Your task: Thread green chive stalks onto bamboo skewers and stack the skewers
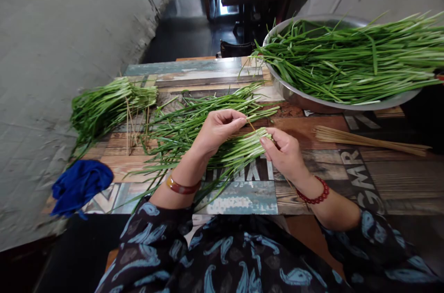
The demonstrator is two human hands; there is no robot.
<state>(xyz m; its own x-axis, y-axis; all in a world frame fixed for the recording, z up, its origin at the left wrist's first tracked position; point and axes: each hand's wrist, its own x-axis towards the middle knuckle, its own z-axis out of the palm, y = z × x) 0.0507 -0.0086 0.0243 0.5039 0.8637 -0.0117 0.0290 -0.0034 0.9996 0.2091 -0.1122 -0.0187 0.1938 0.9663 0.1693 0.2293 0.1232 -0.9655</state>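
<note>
The bunch of green stalks (pixel 244 145) lies near the middle of the worktop (pixel 301 126), between the two hands. Its stalks are long and thin; the cut ends, pale and almost white, point to the right, and the darker leaves spread loosely to the left. The left hand (pixel 222 129) has its thumb and finger pinched on a thin stick (pixel 251 125), which meets the pale ends. The right hand (pixel 286 149) is clamped on these same ends.

Wood-pattern surface shows between the right hand and the bundle of sticks (pixel 371 139) on the right. The near edge runs just before the person's body. On the far right, the metal bowl (pixel 287 92), heaped with stalks, limits the room; on the near left, the blue cloth (pixel 81 186) lies at the edge.

The printed letters "GMR" (pixel 362 182) are readable sideways on the right. Other letters are partly covered.
</note>
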